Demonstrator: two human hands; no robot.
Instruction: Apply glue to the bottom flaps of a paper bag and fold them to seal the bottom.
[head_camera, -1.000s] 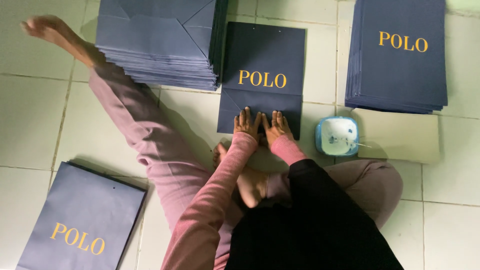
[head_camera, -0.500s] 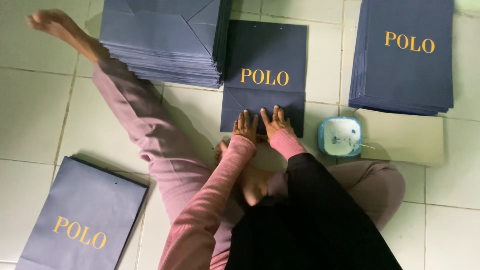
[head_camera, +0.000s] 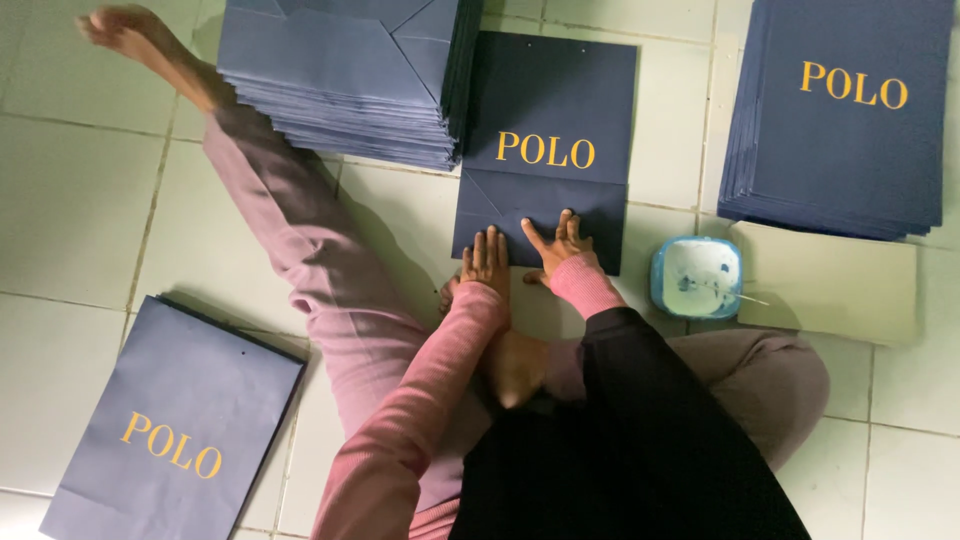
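A flat navy paper bag with gold lettering lies at upper centre. Navy bag stacks sit at upper left and upper right; another bag lies lower left.

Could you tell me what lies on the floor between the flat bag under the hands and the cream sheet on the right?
A small blue tub of white paste, seen in the head view.

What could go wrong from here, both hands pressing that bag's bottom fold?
1. The small blue tub, apparently holding white paste with a stick, sits close beside the right hand; a sideways move might tip it or smear the navy paper bag.
2. The left hand and right hand press only the fold's middle, so its outer ends may lift.
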